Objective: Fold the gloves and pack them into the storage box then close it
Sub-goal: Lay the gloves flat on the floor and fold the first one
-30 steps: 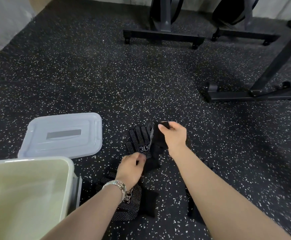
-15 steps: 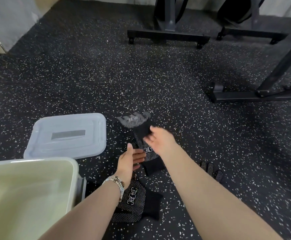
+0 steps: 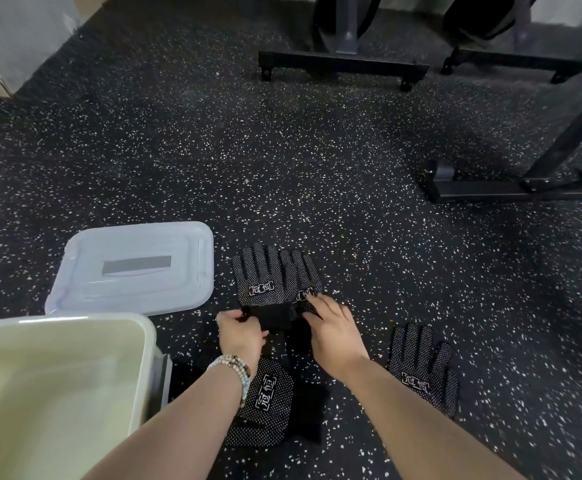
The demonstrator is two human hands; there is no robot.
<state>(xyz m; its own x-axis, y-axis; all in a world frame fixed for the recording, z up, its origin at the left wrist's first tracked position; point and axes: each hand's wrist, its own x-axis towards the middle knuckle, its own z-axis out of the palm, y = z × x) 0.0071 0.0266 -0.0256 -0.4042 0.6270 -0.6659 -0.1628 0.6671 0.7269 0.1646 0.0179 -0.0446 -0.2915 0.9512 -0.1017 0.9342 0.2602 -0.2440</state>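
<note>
The storage box [image 3: 137,341] stands open at the bottom left of the floor, its lid [image 3: 133,268] just behind. The left hand [image 3: 242,336] pinches a cuff of the stacked gloves [image 3: 275,280]. The right hand [image 3: 334,332] lies flat and open on them. They could slide apart if pulled. The floor beyond is bare.

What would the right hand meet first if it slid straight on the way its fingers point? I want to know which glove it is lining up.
The right hand points up-left, its fingertips already on the overlapped pair of gloves. Going on, it would probably ride across their dotted palms; beyond lies bare floor.
</note>
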